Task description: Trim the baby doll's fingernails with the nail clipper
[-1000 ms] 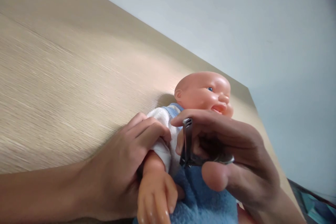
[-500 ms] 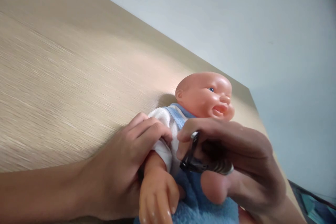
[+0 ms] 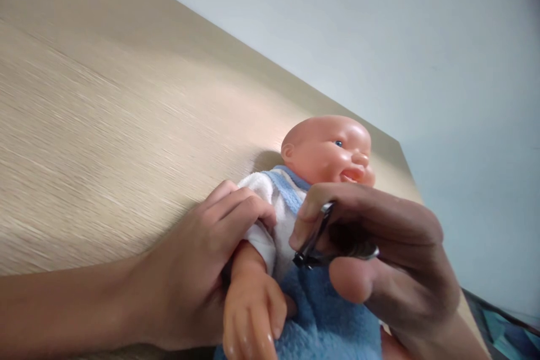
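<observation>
Doll (image 3: pixel 324 152) on its back near the right end of the wooden table (image 3: pixel 105 124), head toward the far edge, blue-and-white terry outfit (image 3: pixel 287 197) over the trunk. Left hand (image 3: pixel 202 270) curled around the doll's upper arm (image 3: pixel 248 261), fingers (image 3: pixel 236 208) pressed into the white sleeve, closed in a firm grip; doll's small hand (image 3: pixel 253 315) sticking out below it toward the near edge. Right hand (image 3: pixel 379 259) closed on a metal nail clipper (image 3: pixel 320 242), index finger hooked over the raised lever, thumb underneath, cutting end just above the doll's chest and close beside the left hand's fingertips; touching the cloth or not, cannot tell. Clipper lever tilted up at an angle, so the tool opened out rather than folded flat.

Far table edge running diagonally from upper left down to a corner just right of the doll's head, pale wall (image 3: pixel 379 39) behind it. Right edge dropping away under the right wrist, with a dark and teal patch (image 3: pixel 506 332) beyond it at the lower right. Broad bare wood to the left and behind the doll; little room on the right between doll and edge.
</observation>
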A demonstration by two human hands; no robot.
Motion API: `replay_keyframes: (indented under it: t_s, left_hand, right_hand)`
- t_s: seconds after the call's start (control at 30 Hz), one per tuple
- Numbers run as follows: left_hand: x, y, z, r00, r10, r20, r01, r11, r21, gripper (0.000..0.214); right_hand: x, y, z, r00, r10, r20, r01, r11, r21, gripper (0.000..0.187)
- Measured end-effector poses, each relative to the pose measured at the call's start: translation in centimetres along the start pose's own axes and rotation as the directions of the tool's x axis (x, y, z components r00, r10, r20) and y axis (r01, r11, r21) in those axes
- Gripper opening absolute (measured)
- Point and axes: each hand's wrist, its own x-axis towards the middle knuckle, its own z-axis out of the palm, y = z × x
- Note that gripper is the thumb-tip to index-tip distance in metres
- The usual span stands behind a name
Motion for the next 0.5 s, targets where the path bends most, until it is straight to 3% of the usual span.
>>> replay_keyframes:
  t_s: [0.27,0.5]
  left_hand:
    - [-0.4,-0.2,-0.1,0.999,0.043,0.007,-0.043,0.999,0.003,0.043]
    - [-0.1,0.1,-0.3,0.998,-0.031,0.048,0.031,0.999,-0.013,0.036]
  right_hand:
    - [-0.3,0.9,0.1,0.989,-0.136,-0.064,0.128,0.986,-0.107,0.03]
    - [-0.4,1.0,0.0,0.995,-0.097,-0.026,0.097,0.995,-0.006,0.042]
